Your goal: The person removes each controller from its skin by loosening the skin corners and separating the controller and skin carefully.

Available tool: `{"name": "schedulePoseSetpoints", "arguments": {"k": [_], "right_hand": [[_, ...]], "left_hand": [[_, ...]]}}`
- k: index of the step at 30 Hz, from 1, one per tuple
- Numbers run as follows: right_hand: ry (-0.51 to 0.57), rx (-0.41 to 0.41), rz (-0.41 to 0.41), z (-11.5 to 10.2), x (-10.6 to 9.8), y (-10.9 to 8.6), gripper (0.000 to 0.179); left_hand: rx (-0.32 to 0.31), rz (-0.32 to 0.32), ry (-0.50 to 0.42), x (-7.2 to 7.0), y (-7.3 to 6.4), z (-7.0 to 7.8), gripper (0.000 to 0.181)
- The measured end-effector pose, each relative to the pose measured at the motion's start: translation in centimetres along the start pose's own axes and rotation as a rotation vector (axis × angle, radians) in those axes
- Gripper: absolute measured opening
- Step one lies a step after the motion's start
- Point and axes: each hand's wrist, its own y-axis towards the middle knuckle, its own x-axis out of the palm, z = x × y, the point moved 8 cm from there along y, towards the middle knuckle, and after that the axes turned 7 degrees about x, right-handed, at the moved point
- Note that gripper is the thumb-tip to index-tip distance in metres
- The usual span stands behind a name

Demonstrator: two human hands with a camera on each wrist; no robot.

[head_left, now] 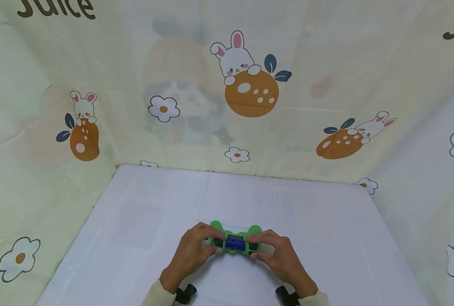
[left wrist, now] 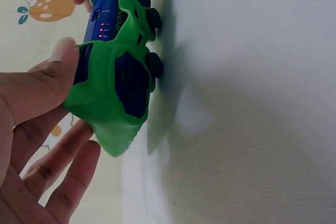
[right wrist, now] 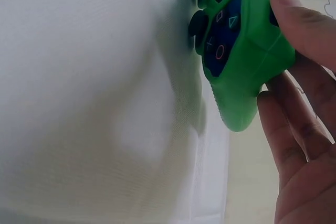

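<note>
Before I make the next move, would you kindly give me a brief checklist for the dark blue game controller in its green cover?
1. Left hand holds one end of the dark blue game controller: ok.
2. Right hand holds the other end: ok.
3. Fitted green cover wraps the controller, symbol buttons exposed: ok.
4. Black round thumbsticks clear of the white cloth-covered table: cannot tell; they face it closely.
5. Red marks beside 1, 2, 3 are lit: cannot tell.
</note>
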Motion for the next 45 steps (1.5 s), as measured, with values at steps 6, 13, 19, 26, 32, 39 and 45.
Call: {"name": "schedulePoseSetpoints", "arguments": {"k": [6,13,19,26,32,39,45], "right_hand": [[-0.002,0.008,-0.001,0.0,0.3,-0.2,0.049],[-0.015,-0.068,0.024,-0.8,0.3,-0.5,0.047],[-0.028,-0.094,0.019,-1.3,0.3,-0.2,0.043],[-0.059,-0.088,-0.006,-1.4,0.5,0.0,0.039],[-0.082,-0.066,-0.052,-1.3,0.8,0.1,0.037],[-0.052,-0.077,-0.121,-1.9,1.3,0.8,0.033],[-0.058,-0.032,-0.195,-1.7,1.8,1.6,0.034]], "left_hand": [[0.010,-0.005,0.036,-0.1,-0.3,0.4,0.030],[0.033,0.010,0.058,0.1,-0.4,0.7,0.028],[0.084,0.002,0.074,0.7,-0.2,0.9,0.033],[0.088,-0.037,0.080,1.4,-0.1,1.1,0.039],[0.081,-0.075,0.106,2.4,0.1,1.3,0.042],[0.106,-0.059,0.163,2.7,0.1,1.4,0.038],[0.096,-0.050,0.162,2.9,0.3,0.9,0.041]]}}
